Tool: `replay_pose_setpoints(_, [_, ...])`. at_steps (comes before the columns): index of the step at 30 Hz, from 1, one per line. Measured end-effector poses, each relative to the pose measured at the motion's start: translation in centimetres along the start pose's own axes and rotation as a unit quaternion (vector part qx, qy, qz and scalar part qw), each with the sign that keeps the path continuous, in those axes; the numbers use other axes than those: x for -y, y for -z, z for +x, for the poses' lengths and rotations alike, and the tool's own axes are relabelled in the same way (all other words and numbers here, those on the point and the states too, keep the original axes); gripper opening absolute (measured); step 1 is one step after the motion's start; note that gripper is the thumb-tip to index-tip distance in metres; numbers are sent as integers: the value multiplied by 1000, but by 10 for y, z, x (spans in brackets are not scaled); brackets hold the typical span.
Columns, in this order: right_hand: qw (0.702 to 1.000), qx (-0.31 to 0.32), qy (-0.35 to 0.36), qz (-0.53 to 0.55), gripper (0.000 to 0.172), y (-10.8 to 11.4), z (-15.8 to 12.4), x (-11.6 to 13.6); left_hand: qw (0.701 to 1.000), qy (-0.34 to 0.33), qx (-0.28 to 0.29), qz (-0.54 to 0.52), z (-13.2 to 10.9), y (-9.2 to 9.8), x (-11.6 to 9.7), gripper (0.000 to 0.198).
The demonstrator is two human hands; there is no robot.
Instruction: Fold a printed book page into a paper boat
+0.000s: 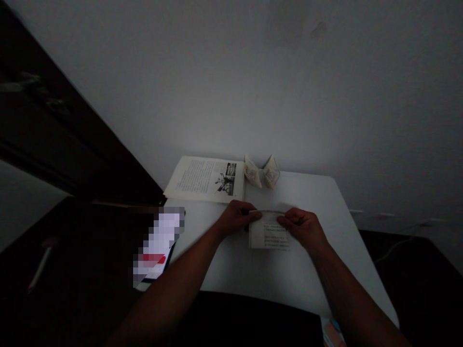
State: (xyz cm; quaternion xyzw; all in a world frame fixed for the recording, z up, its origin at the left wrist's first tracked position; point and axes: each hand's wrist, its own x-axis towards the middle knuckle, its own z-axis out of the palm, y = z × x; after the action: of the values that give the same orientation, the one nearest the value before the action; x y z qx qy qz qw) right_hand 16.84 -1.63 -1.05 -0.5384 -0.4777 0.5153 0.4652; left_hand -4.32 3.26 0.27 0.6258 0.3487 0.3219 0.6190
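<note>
A folded sheet of printed paper (269,234) lies on the white table (282,274) in front of me. My left hand (237,218) pinches the paper's top left edge, fingers closed on the fold. My right hand (303,226) pinches the top right edge in the same way. Both forearms reach in from the bottom of the view. The upper edge of the paper is bent over between the two hands.
An open printed booklet (206,179) lies at the table's far left. Two small folded paper shapes (261,172) stand beside it against the white wall. A phone with a lit screen (157,248) rests at the table's left edge. Dark furniture (54,144) stands at left.
</note>
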Motion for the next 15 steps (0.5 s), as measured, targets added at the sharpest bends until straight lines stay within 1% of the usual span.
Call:
replay_pose_setpoints(6, [999,29,-26,2,27,1,1,1,1000,-7,-14,19,1,2,2,31])
replay_pose_setpoints(9, [999,23,-20,-9,28,0,0,3,1000,-7,-19,19,1,1,2,31])
replay_pose_setpoints(15, [999,20,-33,-12,35,-1,-1,5,999,-6,-28,20,2,1,0,33])
